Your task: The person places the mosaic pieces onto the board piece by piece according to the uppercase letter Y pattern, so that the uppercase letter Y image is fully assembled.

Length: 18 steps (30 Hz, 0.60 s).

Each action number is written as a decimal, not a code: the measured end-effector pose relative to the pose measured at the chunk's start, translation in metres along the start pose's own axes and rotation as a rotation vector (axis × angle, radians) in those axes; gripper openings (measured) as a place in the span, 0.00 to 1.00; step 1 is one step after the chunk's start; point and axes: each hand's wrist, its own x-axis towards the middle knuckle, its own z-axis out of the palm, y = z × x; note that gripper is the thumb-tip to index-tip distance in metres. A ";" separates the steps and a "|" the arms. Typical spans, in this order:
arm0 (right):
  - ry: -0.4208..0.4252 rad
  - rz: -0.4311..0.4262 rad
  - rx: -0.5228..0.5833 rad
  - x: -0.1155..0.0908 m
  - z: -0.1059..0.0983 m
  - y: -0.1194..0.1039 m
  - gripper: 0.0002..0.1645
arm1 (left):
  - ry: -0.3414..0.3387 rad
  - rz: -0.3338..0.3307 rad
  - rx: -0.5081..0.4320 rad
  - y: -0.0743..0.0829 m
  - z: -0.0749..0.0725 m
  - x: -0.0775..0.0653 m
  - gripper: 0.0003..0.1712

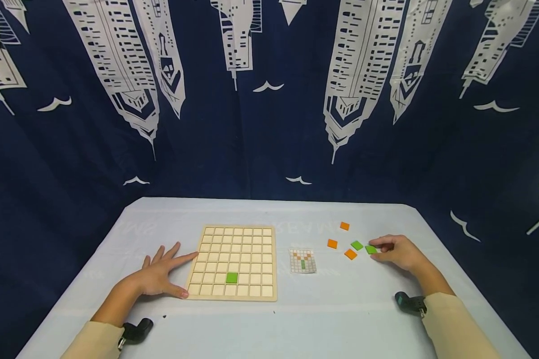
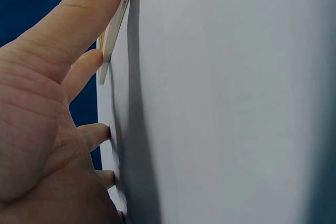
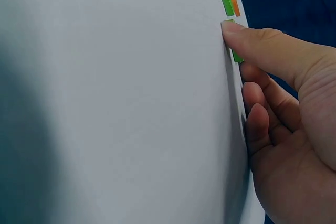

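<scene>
At lower right of the frame, the right hand [image 1: 400,253] pinched a green tile [image 1: 371,249], while at lower left the left hand [image 1: 157,275], fingers spread, touched the wooden grid board [image 1: 234,257] left of lower centre.

Faint gray ltrs. [image 1: 312,228], apparently flipped, run along the far part of a white tabletop [image 1: 233,212], R of the wooden grid board [image 1: 233,298]; approx. "REAM" can be made out, the rest too pale to read. A 2nd pale cluster [image 1: 137,228], poss. "SM" or sim., sits on the same surface at far L, also flipped & only partly legible. Just R of the board, a small printed card [image 1: 303,261] bears a grid diagram w/ orange & green sqs. in a Y-like fig.; any fine print there is too small to tell.
</scene>
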 end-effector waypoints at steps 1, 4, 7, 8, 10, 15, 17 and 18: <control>-0.002 0.002 -0.004 0.000 0.000 0.000 0.30 | 0.001 0.001 0.001 0.000 0.000 0.000 0.66; -0.010 0.007 -0.003 0.001 -0.001 0.000 0.30 | 0.007 0.008 0.007 0.000 0.000 0.001 0.66; -0.016 0.009 0.012 0.001 0.000 0.000 0.30 | 0.005 0.003 0.007 0.000 0.000 0.001 0.66; -0.016 0.010 0.016 0.001 0.000 0.000 0.30 | 0.004 0.000 0.007 0.000 0.000 0.001 0.66; -0.014 0.014 0.025 0.000 0.000 0.001 0.29 | 0.001 -0.003 0.008 0.000 0.000 0.002 0.66; -0.006 0.020 0.034 0.000 0.000 0.002 0.29 | -0.003 -0.007 0.003 0.001 -0.001 0.001 0.66; -0.006 0.018 0.040 -0.001 0.000 0.002 0.29 | -0.005 -0.008 0.001 0.003 -0.001 0.000 0.66; -0.007 0.018 0.043 -0.001 0.000 0.002 0.29 | -0.005 -0.008 0.001 0.003 -0.001 0.000 0.66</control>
